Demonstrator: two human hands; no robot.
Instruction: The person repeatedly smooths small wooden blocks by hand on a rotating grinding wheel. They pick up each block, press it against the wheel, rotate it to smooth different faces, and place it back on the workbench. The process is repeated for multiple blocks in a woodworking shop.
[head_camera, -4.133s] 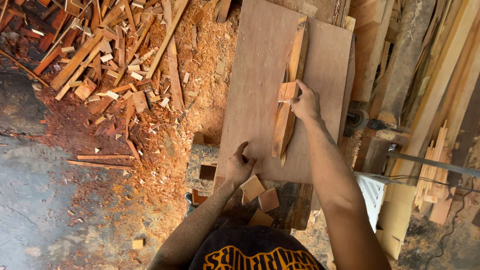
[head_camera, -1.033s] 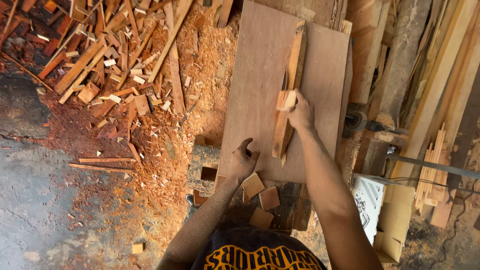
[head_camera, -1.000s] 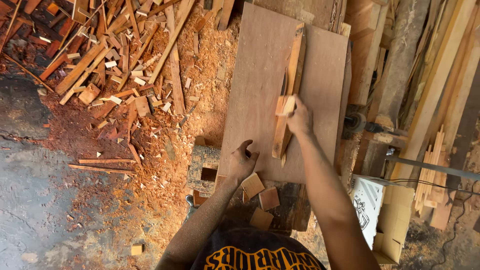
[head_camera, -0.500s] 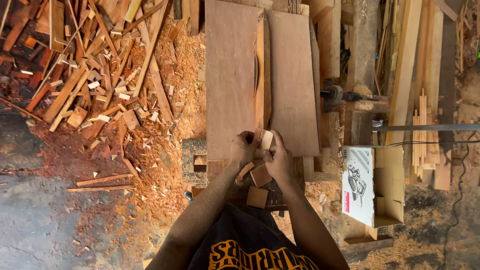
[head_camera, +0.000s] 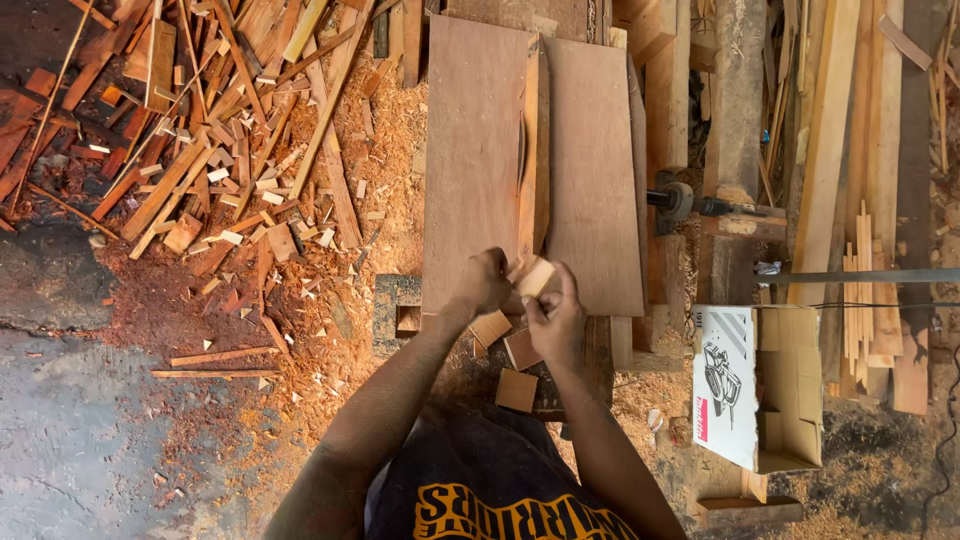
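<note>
Together, our left hand (head_camera: 487, 287) and right hand (head_camera: 556, 318) pinch a small wood block (head_camera: 534, 276) at the board's (head_camera: 470, 160) near edge, beside the upright strip (head_camera: 529, 150).

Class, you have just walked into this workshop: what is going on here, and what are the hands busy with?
A person stands over a wide wooden board laid on a workbench. Both hands meet at its near edge: the left hand and right hand grip a small wooden block between them. A long narrow wooden strip lies along the board's middle. More small blocks sit just below the hands. Offcuts and sawdust cover the floor to the left, and an open cardboard box sits to the right.
</note>
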